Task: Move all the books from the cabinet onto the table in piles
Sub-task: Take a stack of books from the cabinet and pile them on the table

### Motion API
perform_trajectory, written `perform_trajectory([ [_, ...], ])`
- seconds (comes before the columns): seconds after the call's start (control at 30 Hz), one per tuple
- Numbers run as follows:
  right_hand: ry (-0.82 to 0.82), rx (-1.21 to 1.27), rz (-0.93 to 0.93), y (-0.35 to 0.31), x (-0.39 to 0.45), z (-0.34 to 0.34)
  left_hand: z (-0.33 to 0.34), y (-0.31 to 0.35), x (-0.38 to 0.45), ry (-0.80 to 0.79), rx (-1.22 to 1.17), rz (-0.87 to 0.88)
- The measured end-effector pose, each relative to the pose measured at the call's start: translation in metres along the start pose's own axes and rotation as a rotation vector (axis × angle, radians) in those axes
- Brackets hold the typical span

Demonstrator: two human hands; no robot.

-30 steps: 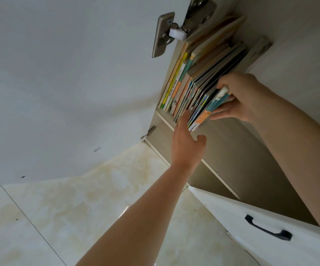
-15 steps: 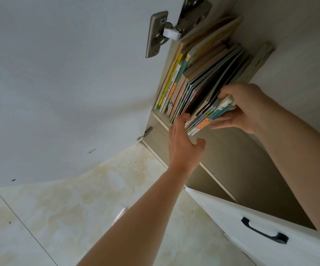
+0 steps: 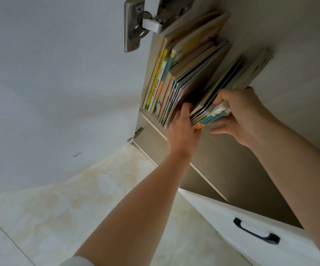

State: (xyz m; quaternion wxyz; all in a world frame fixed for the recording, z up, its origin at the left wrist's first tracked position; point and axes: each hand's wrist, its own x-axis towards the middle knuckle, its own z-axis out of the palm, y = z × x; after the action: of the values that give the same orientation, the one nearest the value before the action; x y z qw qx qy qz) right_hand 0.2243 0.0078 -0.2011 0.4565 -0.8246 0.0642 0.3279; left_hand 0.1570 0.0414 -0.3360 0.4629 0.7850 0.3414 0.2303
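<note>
A row of thin, colourful books [image 3: 176,73] stands on a shelf [image 3: 151,123] inside the open cabinet. A bundle of several books [image 3: 212,104] at the right end of the row is pulled part-way out over the shelf edge. My right hand [image 3: 237,114] grips this bundle from the right, fingers curled under its spines. My left hand [image 3: 182,129] reaches into the gap left of the bundle, fingertips between the books and thumb under the bundle's lower corner. The table is out of view.
The white cabinet door [image 3: 50,83] stands open on the left with a metal hinge [image 3: 136,24] at the top. A second white door with a black handle [image 3: 255,232] hangs open at the lower right. Pale tiled floor [image 3: 69,217] lies below.
My right hand has drawn the bundle further out from the row, opening a dark gap. My left hand moved up from below the shelf edge into that gap against the bundle.
</note>
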Motion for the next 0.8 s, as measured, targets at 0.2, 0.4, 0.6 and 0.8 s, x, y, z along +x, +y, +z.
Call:
perform_trajectory([
  [0.2, -0.107, -0.185, -0.017, 0.013, -0.041, 0.004, -0.035, -0.017, -0.034, -0.059, 0.003, 0.083],
  [0.4, -0.160, -0.070, -0.081, 0.054, -0.058, -0.018, -0.095, -0.054, -0.059, -0.136, -0.070, 0.070],
  [0.6, -0.158, -0.359, -0.344, 0.101, -0.008, -0.027, -0.107, -0.082, -0.063, -0.160, -0.169, 0.105],
  [0.8, -0.243, -0.442, -0.467, 0.108, 0.047, -0.041, -0.107, -0.089, -0.062, -0.180, -0.179, 0.116],
])
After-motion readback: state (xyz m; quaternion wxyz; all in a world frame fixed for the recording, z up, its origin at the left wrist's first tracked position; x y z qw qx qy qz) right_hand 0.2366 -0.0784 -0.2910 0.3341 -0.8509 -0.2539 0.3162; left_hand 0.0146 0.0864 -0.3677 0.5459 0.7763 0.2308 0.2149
